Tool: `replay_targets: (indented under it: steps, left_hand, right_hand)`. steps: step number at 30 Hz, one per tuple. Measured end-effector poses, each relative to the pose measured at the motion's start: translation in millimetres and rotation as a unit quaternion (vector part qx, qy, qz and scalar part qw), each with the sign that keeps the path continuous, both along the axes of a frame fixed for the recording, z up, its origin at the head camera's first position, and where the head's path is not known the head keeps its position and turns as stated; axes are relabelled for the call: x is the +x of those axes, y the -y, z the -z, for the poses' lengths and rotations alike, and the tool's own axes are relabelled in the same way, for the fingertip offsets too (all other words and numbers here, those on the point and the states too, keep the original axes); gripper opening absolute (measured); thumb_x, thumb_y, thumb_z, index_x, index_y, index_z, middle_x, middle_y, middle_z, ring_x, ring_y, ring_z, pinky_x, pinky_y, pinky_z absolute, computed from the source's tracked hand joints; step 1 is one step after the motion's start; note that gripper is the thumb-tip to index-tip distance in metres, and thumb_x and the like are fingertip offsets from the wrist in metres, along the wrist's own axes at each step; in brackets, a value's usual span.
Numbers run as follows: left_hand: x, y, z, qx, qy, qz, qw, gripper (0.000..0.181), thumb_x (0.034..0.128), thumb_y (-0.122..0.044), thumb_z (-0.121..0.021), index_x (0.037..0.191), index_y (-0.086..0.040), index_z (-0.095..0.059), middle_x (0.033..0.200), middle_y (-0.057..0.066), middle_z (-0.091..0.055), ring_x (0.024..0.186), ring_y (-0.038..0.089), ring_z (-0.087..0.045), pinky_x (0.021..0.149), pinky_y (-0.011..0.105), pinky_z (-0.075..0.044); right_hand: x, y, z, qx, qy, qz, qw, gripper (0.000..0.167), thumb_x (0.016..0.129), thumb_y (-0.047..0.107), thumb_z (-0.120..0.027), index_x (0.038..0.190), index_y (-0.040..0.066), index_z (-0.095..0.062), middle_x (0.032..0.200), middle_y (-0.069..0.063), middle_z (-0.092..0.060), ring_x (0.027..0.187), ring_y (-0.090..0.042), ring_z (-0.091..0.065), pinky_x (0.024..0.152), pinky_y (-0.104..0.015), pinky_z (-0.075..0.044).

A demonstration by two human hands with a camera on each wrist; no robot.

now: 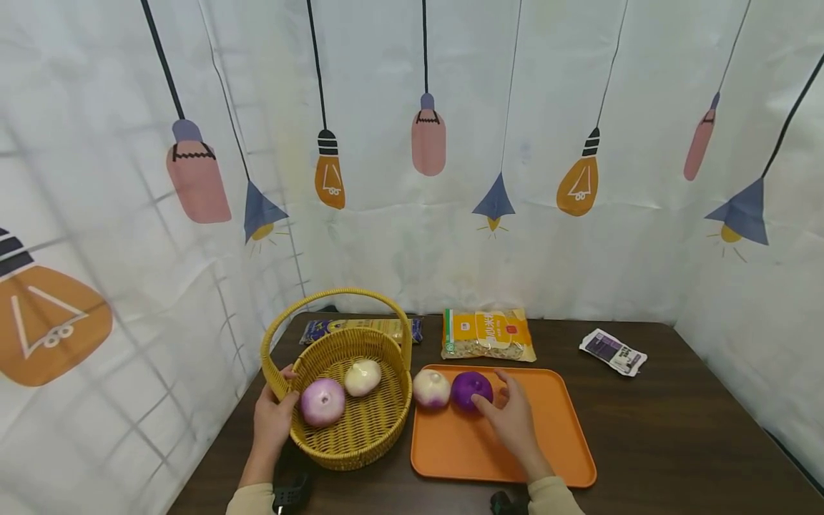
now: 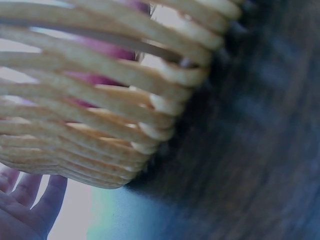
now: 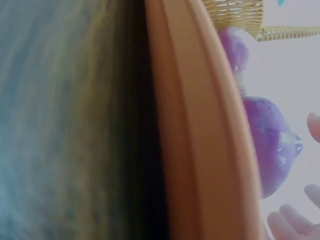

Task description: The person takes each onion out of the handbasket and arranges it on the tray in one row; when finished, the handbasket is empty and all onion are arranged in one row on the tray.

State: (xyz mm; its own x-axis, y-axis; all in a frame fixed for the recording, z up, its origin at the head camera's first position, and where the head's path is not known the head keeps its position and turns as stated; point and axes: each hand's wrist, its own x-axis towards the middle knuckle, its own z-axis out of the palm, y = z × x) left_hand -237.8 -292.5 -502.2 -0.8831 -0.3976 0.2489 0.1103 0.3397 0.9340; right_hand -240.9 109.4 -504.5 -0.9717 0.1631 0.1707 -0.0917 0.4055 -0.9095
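Note:
My left hand (image 1: 275,415) grips the yellow woven basket (image 1: 350,458) at the left foot of its handle; in the left wrist view its fingers (image 2: 50,200) lie against the weave. Inside the basket sit a light purple onion (image 1: 322,402) and a white onion (image 1: 363,378). On the orange tray (image 1: 508,458), a white onion tinged purple (image 1: 431,388) lies beside a dark purple onion (image 1: 471,391). Around that dark onion's right side my right hand (image 1: 513,418) is spread, thumb and fingers apart. The right wrist view shows a gap between its fingertips (image 3: 287,222) and the onion (image 3: 270,145).
Behind the basket lies a blue and yellow packet (image 1: 360,329). A bag of grain (image 1: 487,335) stands behind the tray, and a small purple and white sachet (image 1: 613,352) lies to the right. The dark wooden table (image 1: 669,429) meets a printed curtain at the back.

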Motion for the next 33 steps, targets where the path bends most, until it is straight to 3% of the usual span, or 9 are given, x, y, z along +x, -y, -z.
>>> replay_targets:
  steps: [6,12,15,18,20,22,25,30,33]
  left_hand:
    - [-1.1,0.0,-0.5,0.002,0.004,-0.001,1.0,0.03,0.0908,0.003,-0.051,0.12,0.0,-0.055,0.145,0.015,-0.049,0.128,0.029,-0.046,0.08,0.003,-0.035]
    - [-0.5,-0.4,-2.1,0.003,0.001,0.0,1.0,0.03,0.0904,0.005,-0.05,0.12,0.001,-0.054,0.144,0.016,-0.049,0.126,0.027,-0.047,0.08,0.005,-0.035]
    - [-0.4,-0.8,-2.4,0.003,0.0,0.0,1.0,0.031,0.0901,0.005,-0.05,0.12,0.001,-0.055,0.144,0.015,-0.049,0.128,0.028,-0.046,0.081,0.005,-0.035]
    - [0.4,-1.4,-2.9,0.003,-0.001,0.005,1.0,0.032,0.0903,0.005,-0.05,0.121,0.001,-0.054,0.145,0.016,-0.048,0.131,0.031,-0.044,0.083,0.005,-0.034]
    - [1.0,-1.7,-3.2,0.001,0.003,0.005,1.0,0.032,0.0906,0.005,-0.05,0.122,0.001,-0.054,0.146,0.017,-0.047,0.131,0.031,-0.044,0.082,0.005,-0.034]
    - [1.6,-2.0,-3.4,0.001,0.007,0.004,1.0,0.032,0.0914,0.004,-0.05,0.122,0.0,-0.054,0.146,0.016,-0.047,0.13,0.029,-0.044,0.082,0.005,-0.034]
    - [1.5,-1.6,-2.5,0.001,0.008,0.006,1.0,0.031,0.0923,0.004,-0.051,0.123,0.0,-0.054,0.146,0.017,-0.047,0.129,0.028,-0.045,0.082,0.005,-0.034]
    - [0.7,-2.2,-1.0,0.008,-0.001,-0.002,1.0,0.032,0.0913,0.006,-0.051,0.123,0.001,-0.055,0.145,0.017,-0.049,0.128,0.028,-0.046,0.083,0.003,-0.035]
    - [-0.4,-2.0,-0.6,0.013,-0.007,-0.011,0.9998,0.033,0.0899,0.007,-0.052,0.122,0.0,-0.057,0.143,0.015,-0.051,0.128,0.025,-0.047,0.084,0.003,-0.036]
  right_hand:
    - [5.7,15,-19.4,0.014,-0.099,0.022,0.9948,0.054,0.082,0.016,-0.078,0.131,0.007,-0.056,0.132,-0.015,-0.053,0.112,-0.035,-0.051,0.093,-0.052,-0.045]
    - [13.8,46,-33.1,0.0,-0.183,-0.03,0.9827,0.044,0.081,0.008,-0.078,0.122,0.013,-0.062,0.127,-0.006,-0.056,0.106,-0.032,-0.057,0.084,-0.051,-0.051]
    - [15.5,60,-37.3,-0.006,-0.184,-0.105,0.9773,0.042,0.084,0.008,-0.075,0.122,0.017,-0.063,0.127,-0.002,-0.057,0.107,-0.029,-0.058,0.083,-0.048,-0.052]
    - [15.8,74,-39.7,0.0,-0.183,-0.183,0.9659,0.039,0.087,0.008,-0.072,0.123,0.019,-0.062,0.126,0.002,-0.057,0.109,-0.027,-0.058,0.085,-0.043,-0.053]
    - [15.3,84,-40.4,0.001,-0.186,-0.218,0.9581,0.038,0.088,0.008,-0.071,0.122,0.022,-0.062,0.124,0.003,-0.057,0.101,-0.026,-0.06,0.079,-0.038,-0.054]
    - [13.7,94,-40.1,0.002,-0.194,-0.239,0.9514,0.036,0.089,0.007,-0.07,0.121,0.022,-0.062,0.122,0.004,-0.057,0.088,-0.024,-0.06,0.069,-0.031,-0.053]
    - [11.1,107,-40.0,0.002,-0.192,-0.271,0.9432,0.036,0.09,0.007,-0.069,0.122,0.021,-0.062,0.122,0.001,-0.058,0.092,-0.02,-0.061,0.069,-0.03,-0.054]
    - [5.5,125,-38.4,0.05,-0.173,-0.314,0.9321,0.042,0.091,0.012,-0.067,0.131,0.013,-0.056,0.128,-0.003,-0.055,0.119,-0.021,-0.054,0.091,-0.038,-0.052]
    - [1.5,134,-40.4,0.087,-0.144,-0.32,0.9325,0.052,0.092,0.02,-0.068,0.139,0.011,-0.049,0.136,-0.003,-0.051,0.126,-0.021,-0.05,0.1,-0.041,-0.046]
